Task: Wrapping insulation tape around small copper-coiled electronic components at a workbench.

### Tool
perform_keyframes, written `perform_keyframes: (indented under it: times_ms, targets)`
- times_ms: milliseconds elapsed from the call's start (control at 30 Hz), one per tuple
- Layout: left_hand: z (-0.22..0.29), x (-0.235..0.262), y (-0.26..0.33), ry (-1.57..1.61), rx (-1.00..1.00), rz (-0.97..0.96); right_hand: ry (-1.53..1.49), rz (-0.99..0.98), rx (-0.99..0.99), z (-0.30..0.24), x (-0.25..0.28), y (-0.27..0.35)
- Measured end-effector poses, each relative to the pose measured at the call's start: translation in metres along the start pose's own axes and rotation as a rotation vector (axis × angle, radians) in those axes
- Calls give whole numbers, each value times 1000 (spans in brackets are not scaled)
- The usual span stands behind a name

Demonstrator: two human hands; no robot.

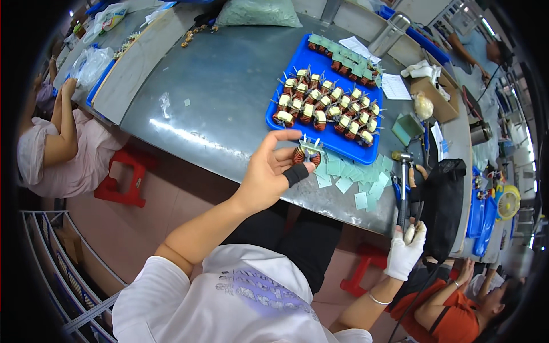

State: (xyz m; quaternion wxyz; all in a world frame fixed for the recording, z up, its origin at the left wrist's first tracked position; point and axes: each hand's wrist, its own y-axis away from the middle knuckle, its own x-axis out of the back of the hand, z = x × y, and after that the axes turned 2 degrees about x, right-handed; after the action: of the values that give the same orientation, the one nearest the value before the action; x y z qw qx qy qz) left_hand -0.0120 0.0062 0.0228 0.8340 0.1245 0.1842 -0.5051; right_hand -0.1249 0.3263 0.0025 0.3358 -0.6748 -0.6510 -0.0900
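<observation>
My left hand [267, 174], with a black band round one finger, pinches a copper-wound toroidal coil [307, 156] at the table's near edge. A pale green plate sits on this coil, with metal leads sticking up through it. My right hand [406, 251], in a white glove, closes on the black handle end of a hammer [404, 188]. The metal head points away from me. A thin dark tool [420, 212] shows beside the gloved fingers; whether they touch it I cannot tell. Loose pale green plates [361, 200] lie between my hands.
Behind my left hand, a blue tray [275, 107] holds several yellow-topped coils and, at its far end, green-plated ones. A black bag-like thing [449, 211] stands right of the hammer. Farther back are a cardboard box [445, 102] and a steel flask [392, 33]. People sit on both sides.
</observation>
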Motion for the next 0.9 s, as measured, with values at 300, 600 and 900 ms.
perform_keyframes:
  times_ms: [300, 600, 900]
  targets:
    - [-1, -8, 6, 197, 149, -87, -212, -546, 346, -92, -62, 13]
    - [-6, -10, 9, 39, 17, -152, -17, -752, 409, -124, -60, -15]
    - [-1, -5, 3, -57, 47, -285, 18, -872, 431, -140, -64, -33]
